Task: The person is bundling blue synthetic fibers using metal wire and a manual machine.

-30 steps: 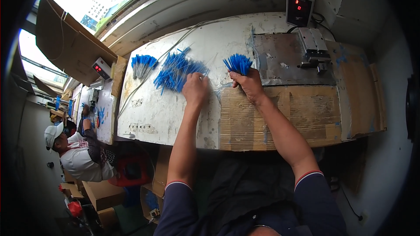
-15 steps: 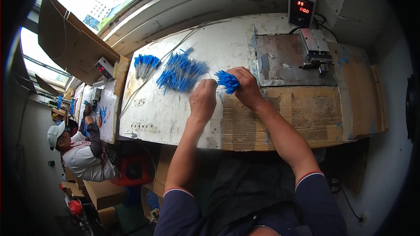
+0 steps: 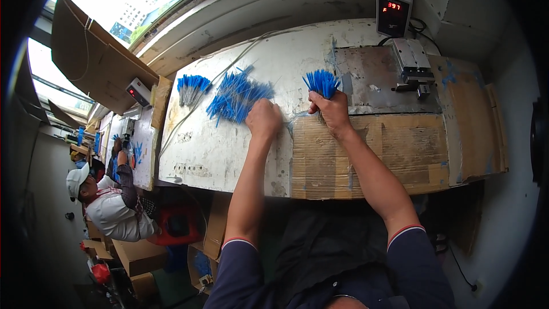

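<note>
My right hand [image 3: 333, 111] is closed round an upright bundle of thin blue-tipped wires [image 3: 322, 82], with the blue ends fanning out above the fist. My left hand [image 3: 264, 119] is at the right edge of a loose, tangled pile of the same blue and grey wires [image 3: 234, 98]. Its fingers look curled in and are partly hidden and slightly blurred; whatever they pinch does not show. Left of the pile lies a neater bunch of blue-tipped wires [image 3: 193, 88], its blue ends pointing away from me.
A metal plate [image 3: 366, 80] with a clamp-like machine [image 3: 413, 66] lies right of my right hand, below a red digital display [image 3: 394, 10]. Taped cardboard [image 3: 372, 154] covers the near right of the white table [image 3: 223, 166]. A cable crosses the left side. A co-worker [image 3: 114, 206] sits further left.
My right hand has turned the bundle upright and moved slightly right. My left hand has moved left, away from the bundle, to the pile's edge. The display's reading has changed.
</note>
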Demonstrator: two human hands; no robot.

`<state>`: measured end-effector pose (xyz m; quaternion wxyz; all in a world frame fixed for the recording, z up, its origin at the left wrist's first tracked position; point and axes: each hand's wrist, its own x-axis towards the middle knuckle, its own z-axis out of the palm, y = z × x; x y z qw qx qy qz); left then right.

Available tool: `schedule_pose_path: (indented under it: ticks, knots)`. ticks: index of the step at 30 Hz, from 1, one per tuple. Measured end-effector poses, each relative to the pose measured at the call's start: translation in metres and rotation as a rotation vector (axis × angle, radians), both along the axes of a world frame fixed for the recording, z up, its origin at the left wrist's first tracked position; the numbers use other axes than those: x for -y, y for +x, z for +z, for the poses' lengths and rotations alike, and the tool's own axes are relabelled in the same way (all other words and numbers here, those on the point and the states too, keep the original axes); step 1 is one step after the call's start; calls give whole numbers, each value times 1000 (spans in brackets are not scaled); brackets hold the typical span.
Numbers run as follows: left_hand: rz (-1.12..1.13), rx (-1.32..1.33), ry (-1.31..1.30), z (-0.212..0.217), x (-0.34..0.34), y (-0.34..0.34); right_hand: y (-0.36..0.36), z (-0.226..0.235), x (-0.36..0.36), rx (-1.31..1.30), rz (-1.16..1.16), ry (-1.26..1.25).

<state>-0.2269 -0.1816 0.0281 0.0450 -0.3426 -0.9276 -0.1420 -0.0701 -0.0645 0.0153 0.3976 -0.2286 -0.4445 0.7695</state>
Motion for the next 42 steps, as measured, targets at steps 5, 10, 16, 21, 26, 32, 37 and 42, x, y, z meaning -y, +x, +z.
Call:
schedule_pose_path:
  ticks: [5, 10, 16, 21, 26, 32, 37, 42]
  knots:
    - [29, 21, -83, -6, 5, -3, -3, -2, 1, -15, 29, -27]
    - [-11, 14, -13, -15, 20, 15, -1, -6, -1, -11, 66, -45]
    - [6, -40, 36, -6, 11, 8, -2, -7, 0, -1, 88, -45]
    - [37, -51, 0, -16, 14, 2, -3, -6, 4, 24, 81, -69]
    - [-110, 338, 385, -8, 14, 52, 0, -10, 4, -26, 86, -163]
    - [-170, 462, 477, -12, 6, 84, -3, -12, 4, -13, 102, -132]
    - [-233, 488, 538, -13, 4, 89, -6, -17, 5, -16, 49, -78]
    - [-226, 378, 531, -5, 0, 71, 1, -2, 4, -68, 8, -159]
